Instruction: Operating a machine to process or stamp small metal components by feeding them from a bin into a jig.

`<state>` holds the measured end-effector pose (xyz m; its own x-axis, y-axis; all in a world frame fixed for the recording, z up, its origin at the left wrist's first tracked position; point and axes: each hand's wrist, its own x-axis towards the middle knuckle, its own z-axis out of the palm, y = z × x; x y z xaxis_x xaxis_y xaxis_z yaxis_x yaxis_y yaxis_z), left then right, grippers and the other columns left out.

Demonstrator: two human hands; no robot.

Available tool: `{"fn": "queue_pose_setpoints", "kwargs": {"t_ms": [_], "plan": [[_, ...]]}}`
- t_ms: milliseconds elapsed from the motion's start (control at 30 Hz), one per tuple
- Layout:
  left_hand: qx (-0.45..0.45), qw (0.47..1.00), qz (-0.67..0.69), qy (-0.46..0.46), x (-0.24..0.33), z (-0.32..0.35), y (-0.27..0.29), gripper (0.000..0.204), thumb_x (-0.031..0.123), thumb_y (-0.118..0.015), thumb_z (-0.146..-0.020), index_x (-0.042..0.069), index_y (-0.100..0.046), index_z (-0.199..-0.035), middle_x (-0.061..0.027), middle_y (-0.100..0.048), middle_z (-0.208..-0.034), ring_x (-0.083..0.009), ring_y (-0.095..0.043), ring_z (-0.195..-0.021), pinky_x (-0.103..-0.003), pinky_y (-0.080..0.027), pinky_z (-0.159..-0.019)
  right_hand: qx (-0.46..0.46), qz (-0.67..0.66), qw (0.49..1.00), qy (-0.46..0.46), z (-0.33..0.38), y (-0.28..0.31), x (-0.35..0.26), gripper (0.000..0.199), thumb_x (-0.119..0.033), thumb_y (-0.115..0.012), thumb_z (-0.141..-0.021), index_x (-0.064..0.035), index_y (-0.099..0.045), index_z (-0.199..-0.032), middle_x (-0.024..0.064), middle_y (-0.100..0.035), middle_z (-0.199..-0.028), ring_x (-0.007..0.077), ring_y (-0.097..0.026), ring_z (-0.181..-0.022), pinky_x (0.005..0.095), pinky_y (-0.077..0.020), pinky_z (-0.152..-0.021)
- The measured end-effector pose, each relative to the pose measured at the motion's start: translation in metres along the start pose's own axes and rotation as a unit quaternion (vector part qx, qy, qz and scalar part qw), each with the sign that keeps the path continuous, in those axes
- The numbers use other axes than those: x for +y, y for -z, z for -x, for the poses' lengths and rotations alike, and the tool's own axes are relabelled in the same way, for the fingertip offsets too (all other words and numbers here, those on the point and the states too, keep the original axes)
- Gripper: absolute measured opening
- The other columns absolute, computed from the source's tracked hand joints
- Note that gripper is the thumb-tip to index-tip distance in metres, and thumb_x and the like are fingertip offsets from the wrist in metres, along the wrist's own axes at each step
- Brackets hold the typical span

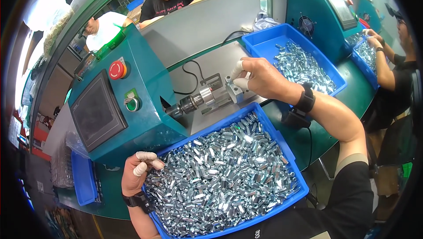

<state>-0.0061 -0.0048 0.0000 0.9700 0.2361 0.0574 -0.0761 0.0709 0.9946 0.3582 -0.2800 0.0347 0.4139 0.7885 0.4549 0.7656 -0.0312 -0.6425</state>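
Observation:
My right hand (pixel 263 79), with white finger cots on its fingertips, is closed in a pinch at the metal fixture block (pixel 235 93). Whatever lies between those fingertips is too small to make out. Facing the block is the machine's spindle (pixel 190 104), a stepped metal shaft. My left hand (pixel 137 173) also wears finger cots and is at the left rim of a blue tray (pixel 301 185). Its fingers are curled together over the edge of the heap, and I cannot make out what they hold. Shiny hexagonal metal sleeves (pixel 220 173) fill this tray.
The green machine (pixel 145 76) at left carries a dark screen (pixel 98 110), a red stop button (pixel 117 69) and a green button (pixel 131 104). A second blue tray (pixel 264 38) holds more metal pieces. Another green machine (pixel 304 1) stands behind it. Several people sit nearby.

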Motion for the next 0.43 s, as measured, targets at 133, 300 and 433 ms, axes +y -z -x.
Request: {"fn": "queue_pose_setpoints", "kwargs": {"t_ms": [133,300,433], "plan": [[-0.004,1.000,0.002,-0.004,0.000,-0.001,0.000,0.042,0.032,-0.069,-0.093,-0.001,-0.064,-0.119,-0.0148,-0.072,-0.096,-0.0268,-0.069,-0.094,-0.039,-0.053,-0.087,0.016,-0.014,1.000,0.004,0.002,-0.001,-0.001,0.009,-0.007,-0.069,-0.084,-0.0012,-0.070,-0.091,0.0136,-0.068,-0.080,0.0253,-0.067,-0.072,0.0352,-0.0528,-0.067],[-0.007,1.000,0.006,-0.004,-0.001,0.000,0.001,0.042,0.032,-0.069,-0.094,0.000,-0.064,-0.119,-0.0146,-0.072,-0.096,-0.0270,-0.069,-0.095,-0.039,-0.053,-0.088,-0.001,0.077,0.996,0.051,0.011,0.002,-0.006,0.015,-0.004,-0.070,-0.085,-0.0025,-0.070,-0.100,0.0147,-0.067,-0.083,0.0242,-0.067,-0.073,0.0342,-0.0525,-0.067],[-0.013,1.000,0.004,-0.002,0.001,0.000,0.001,0.042,0.032,-0.069,-0.094,0.000,-0.064,-0.121,-0.0144,-0.072,-0.097,-0.0274,-0.069,-0.096,-0.040,-0.053,-0.089,-0.008,0.026,0.999,-0.033,0.021,-0.003,-0.010,0.017,-0.007,-0.066,-0.091,-0.0026,-0.070,-0.107,0.0170,-0.067,-0.091,0.0256,-0.068,-0.079,0.0345,-0.0514,-0.069]]}}
